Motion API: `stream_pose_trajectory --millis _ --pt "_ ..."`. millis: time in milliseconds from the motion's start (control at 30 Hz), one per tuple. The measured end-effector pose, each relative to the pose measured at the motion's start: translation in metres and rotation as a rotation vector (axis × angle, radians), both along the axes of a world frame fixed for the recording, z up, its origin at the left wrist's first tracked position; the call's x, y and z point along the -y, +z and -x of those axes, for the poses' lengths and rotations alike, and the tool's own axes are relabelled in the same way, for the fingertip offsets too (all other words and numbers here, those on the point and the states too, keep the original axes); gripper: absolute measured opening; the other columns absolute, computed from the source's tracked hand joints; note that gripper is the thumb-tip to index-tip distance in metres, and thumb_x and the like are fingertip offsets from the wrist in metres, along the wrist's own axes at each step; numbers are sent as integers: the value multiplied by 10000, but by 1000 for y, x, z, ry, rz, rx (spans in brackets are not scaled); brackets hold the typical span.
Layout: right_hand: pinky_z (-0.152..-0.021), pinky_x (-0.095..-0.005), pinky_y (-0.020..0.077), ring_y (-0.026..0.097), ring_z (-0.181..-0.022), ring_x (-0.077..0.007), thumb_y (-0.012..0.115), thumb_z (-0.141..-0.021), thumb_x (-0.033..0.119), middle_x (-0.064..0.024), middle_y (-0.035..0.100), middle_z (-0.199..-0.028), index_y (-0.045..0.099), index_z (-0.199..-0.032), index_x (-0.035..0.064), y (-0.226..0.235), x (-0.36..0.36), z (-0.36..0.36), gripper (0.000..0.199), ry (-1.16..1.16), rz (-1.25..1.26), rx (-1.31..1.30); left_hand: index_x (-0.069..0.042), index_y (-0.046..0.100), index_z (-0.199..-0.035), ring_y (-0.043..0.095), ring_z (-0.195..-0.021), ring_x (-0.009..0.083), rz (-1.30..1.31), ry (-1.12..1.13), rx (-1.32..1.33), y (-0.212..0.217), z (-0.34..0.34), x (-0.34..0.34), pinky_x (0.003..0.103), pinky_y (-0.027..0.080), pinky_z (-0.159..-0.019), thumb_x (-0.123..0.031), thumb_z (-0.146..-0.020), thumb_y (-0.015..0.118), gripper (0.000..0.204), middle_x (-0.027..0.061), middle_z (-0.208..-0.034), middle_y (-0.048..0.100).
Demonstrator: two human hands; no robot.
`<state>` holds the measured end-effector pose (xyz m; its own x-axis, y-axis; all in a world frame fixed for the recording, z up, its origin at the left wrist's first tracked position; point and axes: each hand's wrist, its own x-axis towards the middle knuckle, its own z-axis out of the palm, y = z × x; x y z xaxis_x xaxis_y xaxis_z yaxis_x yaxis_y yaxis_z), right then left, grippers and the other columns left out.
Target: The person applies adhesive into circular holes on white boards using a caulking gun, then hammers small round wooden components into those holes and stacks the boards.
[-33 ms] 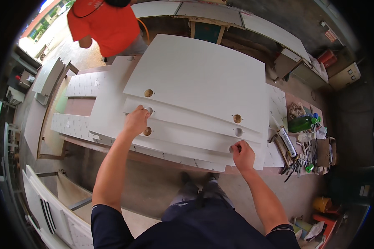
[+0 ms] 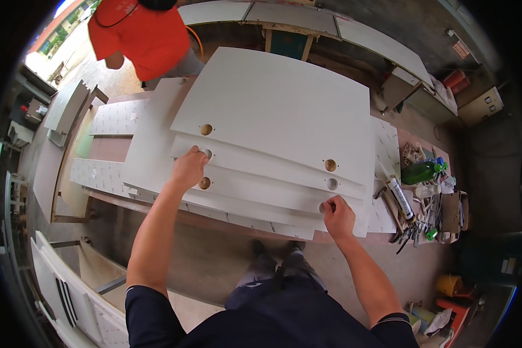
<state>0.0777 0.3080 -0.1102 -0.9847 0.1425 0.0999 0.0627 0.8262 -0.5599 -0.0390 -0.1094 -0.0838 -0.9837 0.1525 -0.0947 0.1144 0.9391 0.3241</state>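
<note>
A stack of white panels (image 2: 272, 98) with round holes along their near edges lies on the workbench, the lower panels stepping out toward me. My left hand (image 2: 189, 167) is closed, fingertips at a pale round hole (image 2: 208, 154) in the second panel. Just below that hand is a brown round hole (image 2: 204, 183) in a lower panel. My right hand (image 2: 339, 217) is closed too, its fingertips touching the same lower panel near its right end, beside a pale round spot (image 2: 322, 207). Whatever either hand pinches is hidden by the fingers.
On the bench's right end, a green bottle (image 2: 419, 173), a sealant tube (image 2: 401, 197) and loose hand tools (image 2: 414, 232) crowd together. A person in an orange shirt (image 2: 142, 40) stands beyond the bench at far left. A white cabinet (image 2: 81, 296) stands at lower left.
The person in orange has shifted slightly to the left. My hands and the panels keep their places.
</note>
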Motion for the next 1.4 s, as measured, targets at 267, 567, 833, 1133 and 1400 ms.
stream_pose_trajectory --millis 267,567,833,1133,1400 --pt "-594 -421 488 625 -697 -321 636 -832 115 -77 624 -778 538 -802 93 -1 -7 0 105 53 -182 -71 -44 633 -892 588 -916 360 68 2 94 3 5 -1 483 473 -776 -189 -968 501 210 122 -1039 576" --pt "-578 -414 487 623 -684 -308 622 -827 108 -86 606 -762 522 -799 85 3 -15 9 106 200 -320 -69 -6 640 -856 641 -744 323 -123 167 209 10 35 10 445 493 -678 -260 -912 585 266 170 -831 669" --pt "-651 -413 492 608 -752 -302 594 -793 69 -82 611 -913 609 -940 66 11 -14 -5 147 298 -246 -168 25 652 -757 667 -681 296 180 216 352 31 54 -4 408 531 -632 -375 -768 752 413 191 -775 674" --pt "-702 -408 532 636 -823 -308 546 -714 11 -77 558 -1149 592 -1177 20 22 -22 -30 465 426 -256 67 9 690 -831 685 -808 317 392 120 335 27 60 -5 419 540 -716 -516 -745 758 536 164 -871 706" --pt "-804 -409 537 635 -950 -336 551 -705 31 -123 495 -1209 522 -1276 22 44 -14 -20 571 388 -264 343 -14 685 -774 672 -742 303 159 259 98 27 28 -7 407 501 -631 -454 -814 722 444 164 -748 679"
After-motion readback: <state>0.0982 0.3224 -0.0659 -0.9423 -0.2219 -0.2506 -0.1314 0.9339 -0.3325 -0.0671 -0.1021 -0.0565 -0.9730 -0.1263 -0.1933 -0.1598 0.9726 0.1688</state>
